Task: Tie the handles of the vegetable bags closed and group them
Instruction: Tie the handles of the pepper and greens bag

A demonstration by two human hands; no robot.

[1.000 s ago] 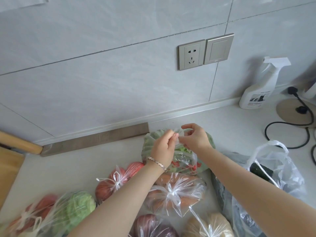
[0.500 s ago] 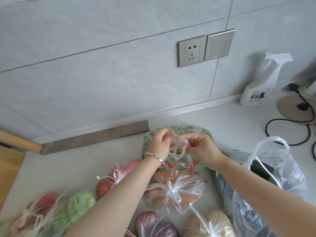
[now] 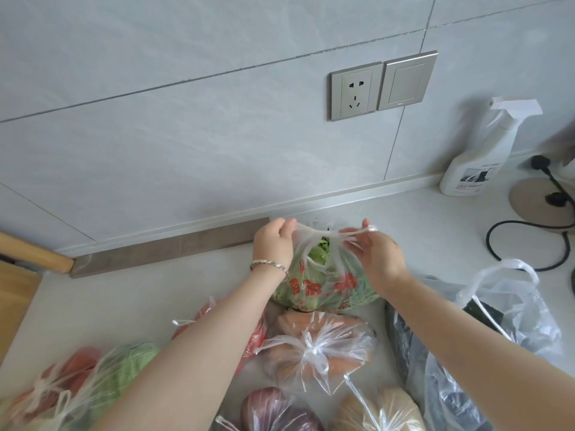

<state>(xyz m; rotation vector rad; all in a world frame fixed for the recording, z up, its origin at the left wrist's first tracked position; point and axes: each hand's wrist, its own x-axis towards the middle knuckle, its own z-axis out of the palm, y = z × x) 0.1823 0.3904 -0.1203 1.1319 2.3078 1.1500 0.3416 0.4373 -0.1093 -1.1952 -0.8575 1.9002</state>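
Observation:
A clear bag of leafy greens with red flower print (image 3: 326, 287) stands on the white counter (image 3: 130, 300) near the wall. My left hand (image 3: 272, 241) and my right hand (image 3: 378, 253) each grip one of its handles and pull them apart, stretched taut above the bag's mouth. In front of it lie tied bags: orange vegetables (image 3: 317, 349), red ones (image 3: 255, 331) partly under my left arm, a purple one (image 3: 277, 409), a tan one (image 3: 382, 412), and green and red ones (image 3: 93, 377) at the left. An untied bag with dark contents (image 3: 497, 321) stands at the right.
A white spray bottle (image 3: 479, 160) stands against the wall at the right, beside a round base with a black cable (image 3: 522, 237) looping over the counter. A wall socket and switch (image 3: 382, 85) sit above. A wooden board and handle (image 3: 28, 262) are at the left edge.
My hands, close together over the bag's mouth a second ago, have moved apart, drawing the two handles out sideways into a taut line.

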